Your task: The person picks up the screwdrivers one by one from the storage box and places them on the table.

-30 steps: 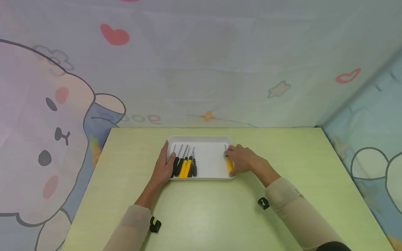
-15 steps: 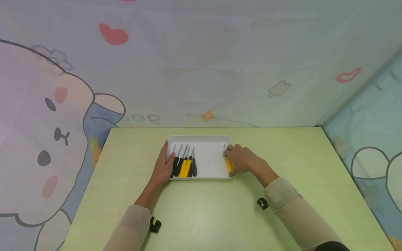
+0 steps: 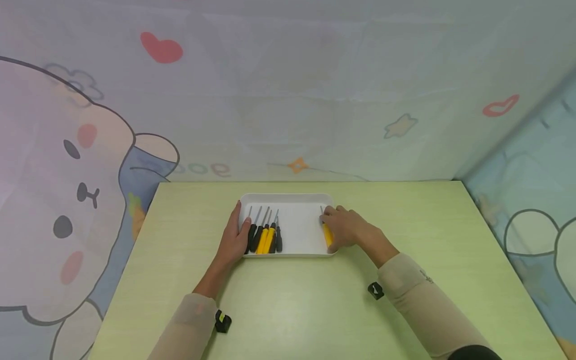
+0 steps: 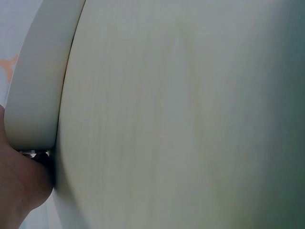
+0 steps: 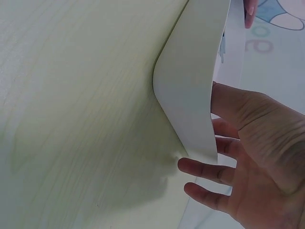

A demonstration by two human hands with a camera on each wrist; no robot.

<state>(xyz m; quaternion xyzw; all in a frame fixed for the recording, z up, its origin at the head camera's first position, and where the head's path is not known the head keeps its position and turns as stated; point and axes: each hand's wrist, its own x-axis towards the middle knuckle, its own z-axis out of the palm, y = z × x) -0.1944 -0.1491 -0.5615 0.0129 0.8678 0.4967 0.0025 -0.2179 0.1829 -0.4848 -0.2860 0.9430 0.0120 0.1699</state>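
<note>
A white tray point(image 3: 301, 235) lies on the table. Curled round its left end, my left hand point(image 3: 233, 241) grips it with the thumb over the rim. Several screwdrivers with black or yellow handles lie side by side in the tray's left part; one yellow screwdriver point(image 3: 265, 241) is among them. At the tray's right end my right hand point(image 3: 345, 229) holds another yellow-handled screwdriver point(image 3: 327, 235) between thumb and fingers, shaft pointing away. In the right wrist view the thumb and some fingers reach inside the rim, while two fingers stay outside. The held screwdriver is hidden there.
The pale green table point(image 3: 288, 305) extends around the tray on all sides. A printed cloth wall point(image 3: 288, 100) rises directly behind the table's back edge, and another cloth point(image 3: 535, 200) hangs on the right.
My right hand and its screwdriver have shifted very slightly left. My left hand and the tray look the same.
</note>
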